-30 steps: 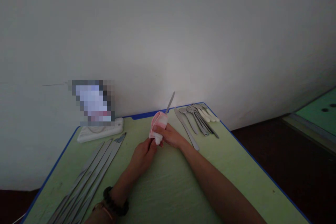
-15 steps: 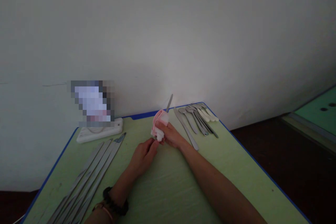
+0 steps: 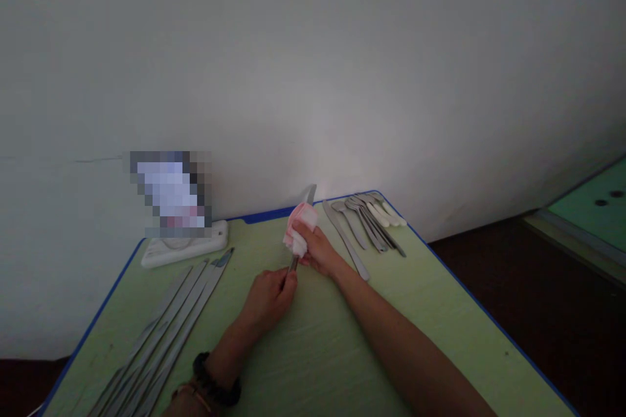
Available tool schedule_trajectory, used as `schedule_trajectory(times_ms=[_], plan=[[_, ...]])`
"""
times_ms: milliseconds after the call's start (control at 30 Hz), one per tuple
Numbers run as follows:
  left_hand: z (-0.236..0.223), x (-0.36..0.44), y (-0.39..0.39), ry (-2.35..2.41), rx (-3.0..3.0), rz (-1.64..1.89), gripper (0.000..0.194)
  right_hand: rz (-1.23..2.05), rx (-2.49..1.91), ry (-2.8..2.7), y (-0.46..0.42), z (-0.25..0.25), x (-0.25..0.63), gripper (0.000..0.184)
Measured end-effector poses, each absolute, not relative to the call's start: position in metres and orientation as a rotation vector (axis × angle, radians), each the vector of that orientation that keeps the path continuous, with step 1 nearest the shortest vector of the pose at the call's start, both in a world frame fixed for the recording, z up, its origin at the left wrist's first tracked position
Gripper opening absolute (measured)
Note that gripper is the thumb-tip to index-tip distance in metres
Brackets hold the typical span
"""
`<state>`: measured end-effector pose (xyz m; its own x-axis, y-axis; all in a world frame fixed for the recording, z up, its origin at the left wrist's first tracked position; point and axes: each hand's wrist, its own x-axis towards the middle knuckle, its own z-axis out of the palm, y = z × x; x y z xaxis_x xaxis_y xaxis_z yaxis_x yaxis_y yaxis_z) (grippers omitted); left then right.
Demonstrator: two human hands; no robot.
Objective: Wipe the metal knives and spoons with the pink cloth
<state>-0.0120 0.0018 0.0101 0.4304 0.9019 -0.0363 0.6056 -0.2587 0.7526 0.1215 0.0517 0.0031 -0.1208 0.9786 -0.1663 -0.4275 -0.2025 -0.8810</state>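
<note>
My left hand [image 3: 272, 293] is closed round the handle end of a table knife [image 3: 312, 193]. The knife points away from me, and its tip shows beyond a pink and white cloth [image 3: 304, 216]. My right hand [image 3: 317, 247] is closed on that cloth, which wraps the middle of the knife and hides it. A short bit of metal shows between the cloth and my left hand. To the right of my right hand lies another table knife [image 3: 348, 241], beside several spoons [image 3: 364, 215], some with white handles [image 3: 394, 214].
Several table knives [image 3: 169, 332] lie side by side at the left of the green table [image 3: 332, 352], which has a blue edge. A white power strip [image 3: 186, 249] sits at the back left, below a blurred-out screen [image 3: 169, 189]. A pale wall [image 3: 313, 78] rises behind.
My left hand has drawn slightly down and back from the cloth, baring part of the knife between the hands. Less of the knife's tip sticks out beyond the cloth.
</note>
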Motion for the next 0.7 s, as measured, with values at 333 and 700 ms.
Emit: schedule_trajectory(times_ms=[333,700], plan=[[0.011,-0.005,0.000,1.478,2.299,0.278,0.033,1.648,-0.967,-0.779,0.052,0.001,0.122,0.021],[0.012,-0.006,0.000,1.519,2.245,0.243,0.028,1.553,-0.936,-0.777,0.061,-0.006,0.128,0.018]])
